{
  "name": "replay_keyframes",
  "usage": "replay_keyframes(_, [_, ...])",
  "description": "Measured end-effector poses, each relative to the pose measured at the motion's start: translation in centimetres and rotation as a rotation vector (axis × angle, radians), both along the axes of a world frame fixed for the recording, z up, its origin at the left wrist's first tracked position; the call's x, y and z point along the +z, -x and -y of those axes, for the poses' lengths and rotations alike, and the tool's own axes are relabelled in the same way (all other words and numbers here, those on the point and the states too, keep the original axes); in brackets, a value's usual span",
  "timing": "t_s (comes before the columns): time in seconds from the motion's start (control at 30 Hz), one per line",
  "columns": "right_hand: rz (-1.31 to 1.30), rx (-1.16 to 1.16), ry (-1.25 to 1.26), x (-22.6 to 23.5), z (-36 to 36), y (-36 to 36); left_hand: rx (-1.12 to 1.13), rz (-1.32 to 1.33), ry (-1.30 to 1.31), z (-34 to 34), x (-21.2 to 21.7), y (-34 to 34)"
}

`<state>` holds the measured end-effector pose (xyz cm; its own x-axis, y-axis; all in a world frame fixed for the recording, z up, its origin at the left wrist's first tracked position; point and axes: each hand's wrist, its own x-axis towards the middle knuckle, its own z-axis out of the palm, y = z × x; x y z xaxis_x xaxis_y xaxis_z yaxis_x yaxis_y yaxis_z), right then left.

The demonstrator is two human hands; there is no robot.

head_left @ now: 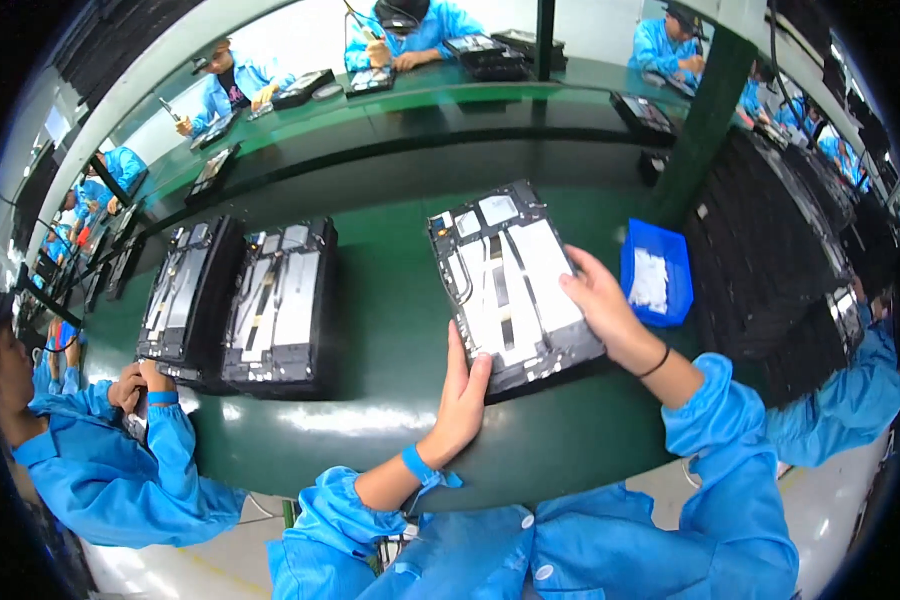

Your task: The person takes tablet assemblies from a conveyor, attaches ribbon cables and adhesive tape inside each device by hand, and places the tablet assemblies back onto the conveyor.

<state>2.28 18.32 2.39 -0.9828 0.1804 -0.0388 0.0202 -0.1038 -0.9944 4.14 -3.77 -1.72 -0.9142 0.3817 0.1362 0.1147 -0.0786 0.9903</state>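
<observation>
- While both hands steady it, open tablet lies tilted on green belt, centre-right.
- Left hand: fingers together, flat against its 7 o'clock edge, likely bracing.
- Right hand: fingers loosely spread, pressing its 3 o'clock side.
- Blue bin at 3 o'clock, just beside.
- Two more tablets at 9 o'clock; neighbour's hand on them.

The bench has a smooth dark green top with a soft sheen that catches pale glare near its front edge. The open tablet shows a matt black plastic frame around flat white and silvery panels that look like foil or film. Two more trays look the same: black frames, pale glossy strips. The bin is glossy blue plastic holding white crumpled film. The sleeves are smooth blue cloth, slightly shiny.
</observation>
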Motion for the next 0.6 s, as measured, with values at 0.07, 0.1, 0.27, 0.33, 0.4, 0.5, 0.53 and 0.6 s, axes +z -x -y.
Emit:
replay_keyframes(0.07, [-0.043, -0.056, 0.047, -2.3, 0.6, -3.2, -0.015, -0.001, 0.098, 0.5, -0.6, -1.8])
replay_keyframes(0.1, [-0.052, -0.027, 0.053, -3.3, 0.7, -4.7, -0.018, -0.019, 0.183, 0.9, -0.8, -2.6])
replay_keyframes(0.27, [0.045, -0.074, -0.298, -6.3, 0.0, -8.9, -0.058, -0.191, 0.605, 1.9, 0.3, -5.6])
replay_keyframes(0.33, [0.094, -0.074, -0.528, -5.2, 0.1, -9.4, -0.057, -0.330, 0.659, 2.3, 0.0, -5.3])
replay_keyframes(0.4, [-0.298, -0.178, -0.751, -4.4, 0.1, -8.9, 0.031, -0.494, 0.694, 1.6, 0.9, -3.3])
replay_keyframes(0.5, [-0.447, -0.224, -0.873, -1.8, 0.0, -7.8, 0.011, -0.661, 0.844, 0.3, 2.1, -0.5])
replay_keyframes(0.53, [-0.519, -0.234, -0.959, -1.1, -0.1, -7.5, -0.003, -0.690, 0.836, -0.5, 2.1, 0.1])
replay_keyframes(0.6, [-0.565, -0.272, -0.938, -0.4, 0.5, -6.9, -0.003, -0.653, 0.704, -1.4, 2.1, 0.7])
